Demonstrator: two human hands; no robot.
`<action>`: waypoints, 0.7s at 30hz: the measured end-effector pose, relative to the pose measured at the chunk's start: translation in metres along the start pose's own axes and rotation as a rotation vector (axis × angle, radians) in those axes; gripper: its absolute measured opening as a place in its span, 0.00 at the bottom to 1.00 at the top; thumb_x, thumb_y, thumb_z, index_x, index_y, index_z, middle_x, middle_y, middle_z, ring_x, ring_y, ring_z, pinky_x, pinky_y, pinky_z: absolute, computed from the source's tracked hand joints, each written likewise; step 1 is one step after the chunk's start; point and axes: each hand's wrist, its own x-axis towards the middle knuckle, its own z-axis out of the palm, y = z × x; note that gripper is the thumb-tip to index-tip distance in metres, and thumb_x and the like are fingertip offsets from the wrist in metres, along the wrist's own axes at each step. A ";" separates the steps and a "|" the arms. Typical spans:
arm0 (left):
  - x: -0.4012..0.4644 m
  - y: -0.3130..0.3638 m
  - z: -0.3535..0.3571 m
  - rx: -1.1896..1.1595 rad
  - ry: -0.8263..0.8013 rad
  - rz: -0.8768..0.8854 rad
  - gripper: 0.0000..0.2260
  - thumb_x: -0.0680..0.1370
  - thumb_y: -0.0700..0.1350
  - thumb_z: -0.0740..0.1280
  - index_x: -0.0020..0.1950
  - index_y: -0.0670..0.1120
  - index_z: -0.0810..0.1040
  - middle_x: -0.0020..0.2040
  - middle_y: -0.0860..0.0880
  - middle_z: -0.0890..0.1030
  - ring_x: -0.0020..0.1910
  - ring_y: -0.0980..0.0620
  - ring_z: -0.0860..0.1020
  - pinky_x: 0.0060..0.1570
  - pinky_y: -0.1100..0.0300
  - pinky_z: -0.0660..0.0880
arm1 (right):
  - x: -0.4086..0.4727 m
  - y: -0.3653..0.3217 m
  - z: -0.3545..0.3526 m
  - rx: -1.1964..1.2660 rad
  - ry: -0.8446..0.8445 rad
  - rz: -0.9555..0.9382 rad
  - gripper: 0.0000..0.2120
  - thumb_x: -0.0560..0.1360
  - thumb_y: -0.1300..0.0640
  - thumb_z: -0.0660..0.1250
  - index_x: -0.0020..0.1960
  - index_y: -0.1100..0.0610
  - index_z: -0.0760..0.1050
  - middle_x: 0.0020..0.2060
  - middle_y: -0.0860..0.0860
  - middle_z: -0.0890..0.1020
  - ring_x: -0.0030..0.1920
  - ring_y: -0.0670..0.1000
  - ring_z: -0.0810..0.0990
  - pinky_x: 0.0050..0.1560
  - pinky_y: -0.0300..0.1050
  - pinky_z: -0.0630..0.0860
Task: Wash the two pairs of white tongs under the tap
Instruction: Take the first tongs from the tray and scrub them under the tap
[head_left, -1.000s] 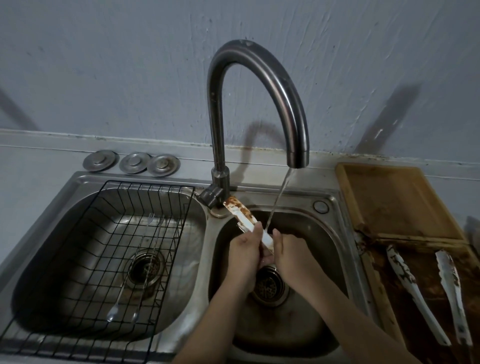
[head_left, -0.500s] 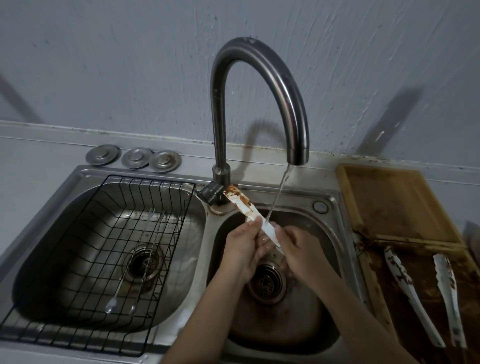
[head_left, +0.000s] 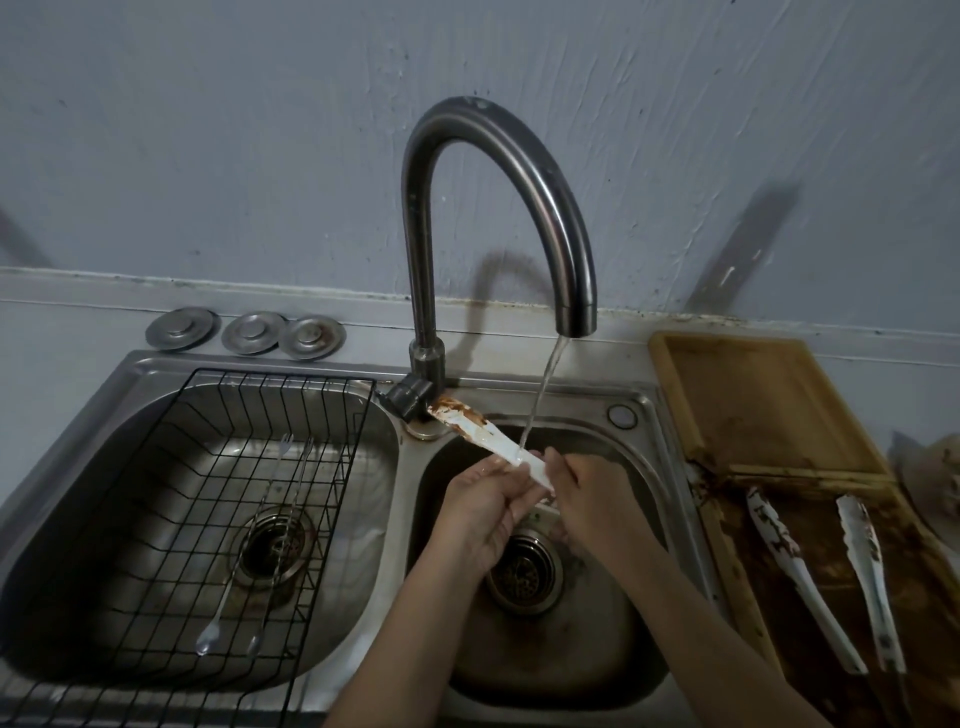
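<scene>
One pair of white tongs (head_left: 485, 435), smeared brown at its tips, slants over the right sink basin (head_left: 587, 644) with its tips pointing up left toward the tap's base. Water runs from the curved tap (head_left: 574, 312) onto its middle. My left hand (head_left: 488, 506) grips the tongs from the left. My right hand (head_left: 592, 493) holds their lower end from the right, fingers curled on it. The second pair of white tongs (head_left: 810, 582), also stained, lies spread open on the dirty wooden board (head_left: 748, 395) to the right.
A black wire rack (head_left: 291, 384) sits in the left basin (head_left: 104, 452) with two long thin forks (head_left: 270, 525) on it. Three round metal plugs (head_left: 244, 332) lie on the ledge behind. The drain strainer (head_left: 524, 571) is below my hands.
The tongs have shifted slightly so the stream now hits their middle; both hands have slid a little along them. The view has tilted slightly.
</scene>
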 end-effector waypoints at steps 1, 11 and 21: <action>0.000 -0.001 -0.002 0.005 0.000 -0.013 0.08 0.76 0.30 0.62 0.51 0.35 0.78 0.46 0.39 0.83 0.42 0.47 0.84 0.37 0.60 0.82 | 0.002 -0.001 -0.001 0.008 -0.012 0.034 0.19 0.79 0.47 0.55 0.40 0.56 0.77 0.30 0.55 0.80 0.32 0.56 0.82 0.34 0.49 0.79; -0.003 -0.005 -0.016 0.127 -0.078 0.000 0.11 0.78 0.40 0.63 0.57 0.37 0.77 0.46 0.39 0.83 0.40 0.49 0.83 0.38 0.60 0.82 | 0.018 -0.008 0.019 0.025 -0.256 0.220 0.32 0.76 0.35 0.46 0.62 0.58 0.71 0.46 0.55 0.82 0.42 0.51 0.82 0.44 0.49 0.80; 0.012 -0.021 -0.026 0.290 0.063 0.031 0.18 0.77 0.55 0.62 0.50 0.40 0.79 0.36 0.45 0.85 0.35 0.50 0.84 0.35 0.59 0.80 | -0.004 0.019 0.028 -0.075 -0.210 0.175 0.32 0.76 0.35 0.42 0.48 0.54 0.78 0.42 0.56 0.83 0.39 0.49 0.80 0.42 0.44 0.76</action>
